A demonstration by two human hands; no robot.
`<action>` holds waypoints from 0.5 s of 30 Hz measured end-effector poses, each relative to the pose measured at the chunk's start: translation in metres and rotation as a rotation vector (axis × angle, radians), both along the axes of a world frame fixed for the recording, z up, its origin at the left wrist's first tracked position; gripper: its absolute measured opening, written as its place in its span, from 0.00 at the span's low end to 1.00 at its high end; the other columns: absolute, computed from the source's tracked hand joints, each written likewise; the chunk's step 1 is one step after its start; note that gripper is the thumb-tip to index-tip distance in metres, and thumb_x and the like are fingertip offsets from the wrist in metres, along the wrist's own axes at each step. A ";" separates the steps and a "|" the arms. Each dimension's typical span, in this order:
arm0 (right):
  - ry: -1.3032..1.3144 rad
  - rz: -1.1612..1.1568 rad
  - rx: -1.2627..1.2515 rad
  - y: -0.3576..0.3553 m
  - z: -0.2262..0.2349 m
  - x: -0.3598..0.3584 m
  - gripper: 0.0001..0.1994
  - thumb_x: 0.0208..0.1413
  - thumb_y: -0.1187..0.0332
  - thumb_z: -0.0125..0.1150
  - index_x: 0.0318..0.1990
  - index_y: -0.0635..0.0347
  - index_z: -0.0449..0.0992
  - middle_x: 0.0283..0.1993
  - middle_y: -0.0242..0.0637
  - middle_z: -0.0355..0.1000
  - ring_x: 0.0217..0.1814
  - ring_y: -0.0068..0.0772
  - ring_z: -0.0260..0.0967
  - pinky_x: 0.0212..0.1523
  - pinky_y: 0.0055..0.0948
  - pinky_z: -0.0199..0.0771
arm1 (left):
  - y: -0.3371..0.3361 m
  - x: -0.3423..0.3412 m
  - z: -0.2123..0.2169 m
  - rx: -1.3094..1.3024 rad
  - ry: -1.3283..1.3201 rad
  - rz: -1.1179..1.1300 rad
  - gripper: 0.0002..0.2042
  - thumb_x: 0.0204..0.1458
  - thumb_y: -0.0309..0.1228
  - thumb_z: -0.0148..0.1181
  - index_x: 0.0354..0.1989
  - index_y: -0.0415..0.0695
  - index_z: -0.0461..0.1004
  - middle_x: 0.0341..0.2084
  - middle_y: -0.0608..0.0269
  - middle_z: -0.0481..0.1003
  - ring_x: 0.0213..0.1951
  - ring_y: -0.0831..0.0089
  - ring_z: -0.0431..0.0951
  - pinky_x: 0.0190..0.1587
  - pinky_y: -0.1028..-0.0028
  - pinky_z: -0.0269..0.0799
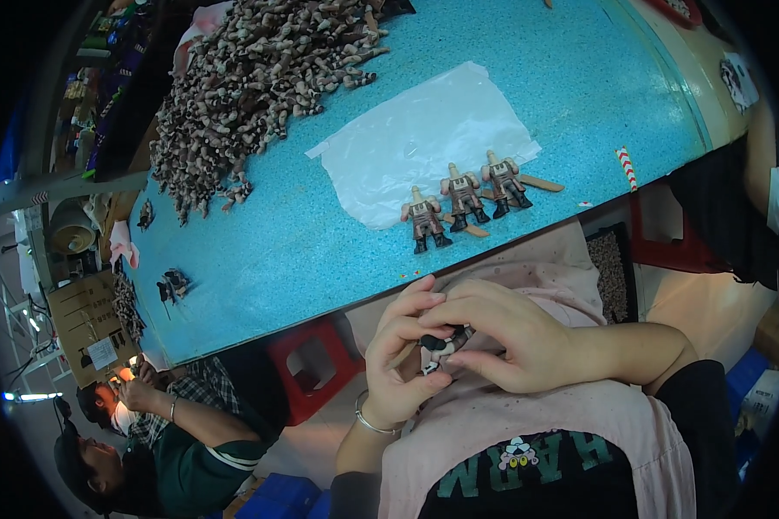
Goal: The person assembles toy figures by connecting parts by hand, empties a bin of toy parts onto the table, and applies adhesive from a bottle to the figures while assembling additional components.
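Over my lap, just off the table's near edge, my left hand and my right hand close around a small toy figure. Its dark and pale parts show between my fingers and thumbs; the rest is covered. Ahead of my hands, three headless toy figures with black boots lie in a slanting row: a left one, a middle one and a right one. Flat brown strips lie by them. The two right-hand figures partly overlap a thin white plastic sheet.
A large heap of similar figure parts covers the far left of the blue table. A small dark piece lies at the left. A co-worker sits left beside a red stool. Another person's arm is at the right.
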State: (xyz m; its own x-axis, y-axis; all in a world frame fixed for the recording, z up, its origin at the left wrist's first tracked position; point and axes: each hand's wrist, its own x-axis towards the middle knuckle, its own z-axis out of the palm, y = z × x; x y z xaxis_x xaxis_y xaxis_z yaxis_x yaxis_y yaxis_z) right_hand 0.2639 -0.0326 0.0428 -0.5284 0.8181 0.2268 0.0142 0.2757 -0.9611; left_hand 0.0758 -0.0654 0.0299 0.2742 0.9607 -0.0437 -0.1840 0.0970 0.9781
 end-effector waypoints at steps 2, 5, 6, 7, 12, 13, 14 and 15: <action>0.013 -0.002 0.000 0.002 -0.001 0.000 0.22 0.44 0.78 0.62 0.50 0.62 0.69 0.43 0.44 0.67 0.43 0.43 0.67 0.43 0.35 0.68 | 0.001 0.001 -0.003 0.044 0.024 0.025 0.22 0.41 0.42 0.71 0.39 0.39 0.74 0.53 0.52 0.66 0.65 0.54 0.54 0.64 0.56 0.50; 0.021 -0.024 0.006 0.003 -0.003 0.000 0.22 0.44 0.78 0.62 0.50 0.62 0.69 0.43 0.44 0.67 0.42 0.43 0.67 0.43 0.35 0.68 | 0.002 0.006 -0.003 0.028 0.028 0.053 0.22 0.41 0.43 0.71 0.38 0.39 0.74 0.50 0.53 0.68 0.64 0.55 0.56 0.63 0.56 0.50; 0.022 -0.037 0.011 0.001 -0.003 0.000 0.22 0.44 0.79 0.62 0.50 0.62 0.70 0.43 0.44 0.67 0.42 0.43 0.67 0.42 0.35 0.68 | 0.001 0.007 -0.003 0.027 0.029 0.055 0.22 0.41 0.43 0.71 0.38 0.39 0.74 0.50 0.53 0.68 0.64 0.55 0.56 0.63 0.56 0.50; 0.022 -0.036 0.013 0.001 -0.003 0.001 0.22 0.44 0.79 0.62 0.50 0.62 0.70 0.43 0.44 0.67 0.42 0.43 0.67 0.42 0.35 0.68 | 0.001 0.008 -0.002 0.016 0.027 0.069 0.21 0.42 0.42 0.71 0.38 0.39 0.74 0.48 0.53 0.69 0.62 0.56 0.57 0.63 0.56 0.50; 0.030 -0.016 -0.019 0.006 0.003 0.000 0.21 0.47 0.77 0.58 0.52 0.62 0.68 0.47 0.46 0.65 0.49 0.48 0.65 0.50 0.37 0.66 | 0.007 0.005 0.003 0.068 0.067 0.092 0.19 0.42 0.40 0.70 0.36 0.39 0.74 0.44 0.55 0.71 0.58 0.57 0.62 0.64 0.55 0.48; 0.030 -0.008 0.012 0.010 0.004 -0.001 0.21 0.47 0.77 0.58 0.52 0.62 0.68 0.47 0.46 0.65 0.49 0.48 0.65 0.50 0.37 0.66 | 0.007 0.001 0.003 0.046 0.051 0.135 0.19 0.43 0.41 0.69 0.37 0.39 0.74 0.44 0.55 0.71 0.59 0.57 0.62 0.63 0.56 0.50; 0.012 -0.022 -0.002 0.014 0.006 -0.001 0.21 0.47 0.78 0.58 0.52 0.62 0.68 0.48 0.46 0.65 0.51 0.48 0.65 0.52 0.37 0.65 | 0.010 -0.004 0.002 0.071 0.088 0.203 0.19 0.44 0.41 0.69 0.37 0.39 0.74 0.44 0.56 0.70 0.59 0.57 0.61 0.62 0.57 0.52; -0.014 -0.042 -0.026 0.016 0.010 0.001 0.22 0.46 0.78 0.58 0.52 0.62 0.68 0.50 0.47 0.64 0.52 0.48 0.64 0.54 0.36 0.65 | 0.011 -0.011 0.002 0.084 0.117 0.265 0.20 0.44 0.41 0.69 0.37 0.39 0.74 0.45 0.57 0.70 0.59 0.57 0.61 0.61 0.58 0.55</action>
